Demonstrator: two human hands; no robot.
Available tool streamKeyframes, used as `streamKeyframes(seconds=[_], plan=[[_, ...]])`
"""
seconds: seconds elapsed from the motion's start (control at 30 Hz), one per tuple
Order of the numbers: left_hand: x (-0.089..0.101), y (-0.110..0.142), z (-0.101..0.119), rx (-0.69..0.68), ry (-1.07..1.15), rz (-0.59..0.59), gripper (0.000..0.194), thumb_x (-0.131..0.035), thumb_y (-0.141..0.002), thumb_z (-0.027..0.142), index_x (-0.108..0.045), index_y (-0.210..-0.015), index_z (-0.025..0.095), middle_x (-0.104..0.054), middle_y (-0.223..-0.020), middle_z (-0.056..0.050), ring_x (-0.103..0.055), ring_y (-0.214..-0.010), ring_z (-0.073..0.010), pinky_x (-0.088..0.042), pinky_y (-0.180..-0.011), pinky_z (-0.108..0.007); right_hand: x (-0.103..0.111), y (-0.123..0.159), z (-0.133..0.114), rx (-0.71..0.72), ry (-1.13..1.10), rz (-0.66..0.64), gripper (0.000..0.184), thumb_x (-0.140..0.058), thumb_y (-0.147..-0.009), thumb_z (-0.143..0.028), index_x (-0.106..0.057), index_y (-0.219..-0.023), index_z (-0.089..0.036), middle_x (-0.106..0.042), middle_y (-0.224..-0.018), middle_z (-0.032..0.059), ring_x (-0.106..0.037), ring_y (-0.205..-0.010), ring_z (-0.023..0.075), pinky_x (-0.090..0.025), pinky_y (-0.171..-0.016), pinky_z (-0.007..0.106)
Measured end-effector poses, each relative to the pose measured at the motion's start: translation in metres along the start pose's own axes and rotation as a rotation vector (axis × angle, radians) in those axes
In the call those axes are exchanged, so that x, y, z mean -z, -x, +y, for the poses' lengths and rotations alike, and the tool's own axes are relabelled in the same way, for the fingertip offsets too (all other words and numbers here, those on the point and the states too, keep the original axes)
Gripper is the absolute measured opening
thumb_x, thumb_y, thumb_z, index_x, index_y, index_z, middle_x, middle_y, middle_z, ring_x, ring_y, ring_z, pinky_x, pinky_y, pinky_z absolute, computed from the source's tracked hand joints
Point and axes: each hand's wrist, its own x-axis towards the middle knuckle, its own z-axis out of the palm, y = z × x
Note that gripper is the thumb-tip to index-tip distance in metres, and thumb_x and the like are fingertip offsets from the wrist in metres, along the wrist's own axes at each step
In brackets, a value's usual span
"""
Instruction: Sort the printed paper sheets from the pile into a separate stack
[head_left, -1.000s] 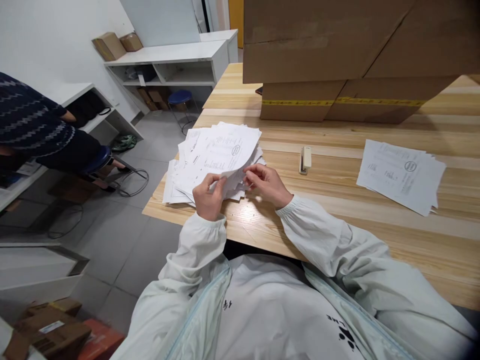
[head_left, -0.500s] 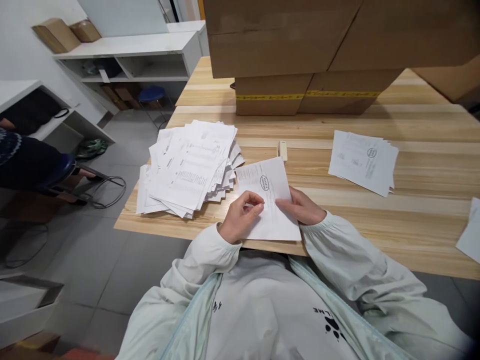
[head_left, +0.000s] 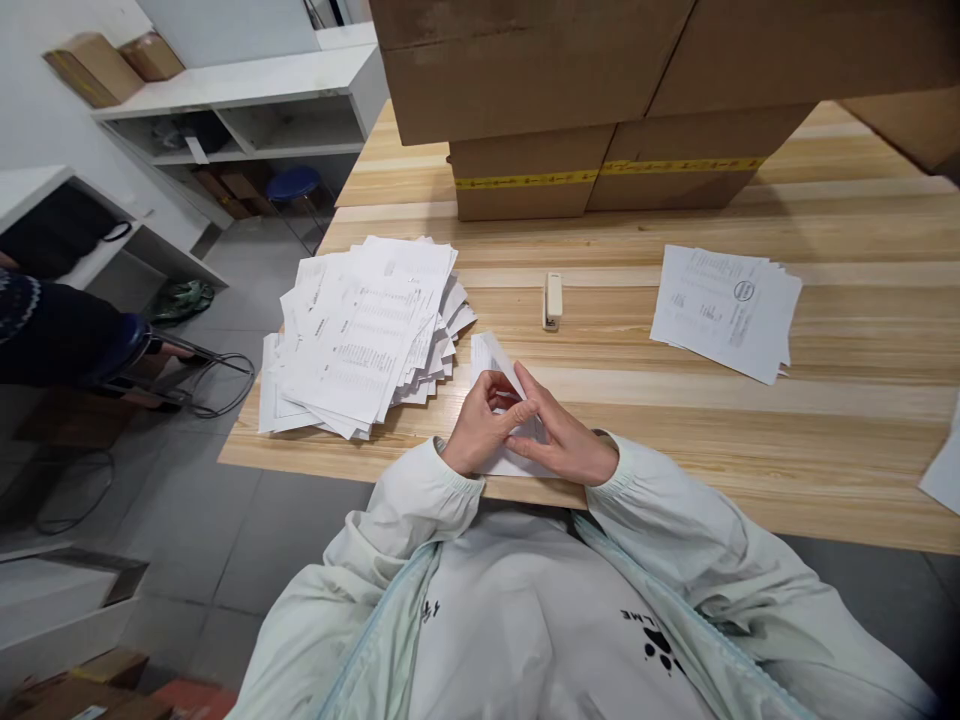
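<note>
both hands (head_left: 525,425) fold a paper sheet (head_left: 491,358) on the table (head_left: 675,420).

On the table (head_left: 825,400), a sheet of paper (head_left: 489,358) lies at the near edge, under the left hand (head_left: 480,430) and the right hand (head_left: 564,440). A big pile of papers (head_left: 360,335) lies just to its left, and a stapler (head_left: 553,300) lies behind it. A small pile of papers (head_left: 724,308) lies far to the right, and the boxes (head_left: 600,120) stand at the back.
</note>
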Motion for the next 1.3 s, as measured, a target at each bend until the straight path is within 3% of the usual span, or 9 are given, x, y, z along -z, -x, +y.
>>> streamKeyframes(seconds=[0.5,0.6,0.7,0.83,0.9,0.97,1.07,1.17,1.3], plan=[[0.004,-0.001,-0.003,0.022,0.081,-0.011,0.053,-0.086,-0.064,0.052,-0.058,-0.092,0.018,-0.064,-0.09,-0.002,-0.061,-0.079,-0.0122,-0.052,-0.073,-0.027,0.01,-0.003,-0.01,-0.115,-0.126,-0.06,0.112,-0.067,-0.083,-0.065,-0.002,-0.164,-0.024,-0.008,-0.17,0.0109,-0.013,-0.158,0.0297,-0.015,-0.128,0.052],[0.005,0.001,-0.004,0.061,0.151,0.007,0.047,-0.086,-0.066,0.047,-0.063,-0.095,0.017,-0.069,-0.087,-0.003,-0.065,-0.08,-0.0146,-0.053,-0.078,-0.031,0.012,-0.004,-0.01,-0.122,-0.185,0.026,0.094,-0.055,-0.09,-0.066,-0.014,-0.164,-0.025,-0.02,-0.169,0.0087,-0.023,-0.156,0.0272,-0.021,-0.127,0.048],[0.006,0.002,-0.001,0.122,0.243,0.063,0.036,-0.084,-0.065,0.035,-0.07,-0.092,0.017,-0.073,-0.084,-0.003,-0.067,-0.08,-0.017,-0.054,-0.081,-0.033,0.014,-0.005,-0.004,-0.129,-0.148,0.245,0.081,-0.049,-0.095,-0.062,-0.023,-0.162,-0.025,-0.043,-0.159,0.0098,-0.042,-0.147,0.0268,-0.037,-0.121,0.047],[0.008,0.003,0.005,0.147,0.332,0.176,0.023,-0.078,-0.06,0.024,-0.072,-0.081,0.017,-0.074,-0.081,-0.001,-0.064,-0.076,-0.0156,-0.053,-0.075,-0.03,0.02,0.0,0.003,-0.158,0.011,0.428,0.085,-0.051,-0.095,-0.058,-0.017,-0.163,-0.021,-0.063,-0.138,0.0135,-0.07,-0.109,0.0259,-0.057,-0.096,0.043],[0.008,0.003,0.007,0.151,0.352,0.202,0.022,-0.077,-0.059,0.023,-0.072,-0.079,0.017,-0.073,-0.08,-0.001,-0.063,-0.074,-0.0146,-0.052,-0.073,-0.028,0.024,0.004,0.001,-0.149,0.065,0.375,0.07,-0.047,-0.097,-0.057,-0.038,-0.156,-0.021,-0.067,-0.132,0.0121,-0.071,-0.103,0.025,-0.058,-0.092,0.041],[0.007,0.003,0.007,0.148,0.358,0.19,0.024,-0.079,-0.058,0.024,-0.072,-0.081,0.016,-0.074,-0.082,-0.001,-0.064,-0.076,-0.0152,-0.052,-0.076,-0.029,0.028,0.008,-0.003,-0.121,0.115,0.253,0.063,-0.053,-0.093,-0.061,-0.057,-0.143,-0.022,-0.068,-0.131,0.0107,-0.069,-0.111,0.0275,-0.056,-0.096,0.043],[0.007,0.004,0.005,0.131,0.306,0.118,0.03,-0.081,-0.062,0.032,-0.073,-0.086,0.016,-0.074,-0.084,-0.004,-0.065,-0.081,-0.0179,-0.051,-0.082,-0.033,0.027,0.009,-0.006,-0.077,0.168,0.139,0.071,-0.072,-0.077,-0.062,-0.063,-0.136,-0.023,-0.067,-0.133,0.0108,-0.065,-0.12,0.0324,-0.053,-0.101,0.046],[0.008,0.01,0.001,-0.014,0.107,0.108,0.035,-0.079,-0.072,0.045,-0.07,-0.088,0.016,-0.072,-0.087,-0.007,-0.064,-0.081,-0.0192,-0.05,-0.079,-0.033,0.023,0.009,-0.002,-0.109,0.085,0.243,0.043,-0.067,-0.084,-0.052,-0.076,-0.114,-0.023,-0.076,-0.112,0.0074,-0.072,-0.103,0.0291,-0.056,-0.092,0.043],[0.012,0.024,0.0,-0.369,-0.052,0.419,0.044,-0.069,-0.084,0.054,-0.064,-0.113,0.021,-0.064,-0.119,-0.011,-0.061,-0.105,-0.0217,-0.05,-0.087,-0.034,0.029,0.016,0.006,-0.272,-0.28,0.494,0.034,-0.075,-0.077,-0.052,-0.079,-0.084,-0.019,-0.077,-0.081,0.0025,-0.07,-0.071,0.0221,-0.057,-0.066,0.035]])
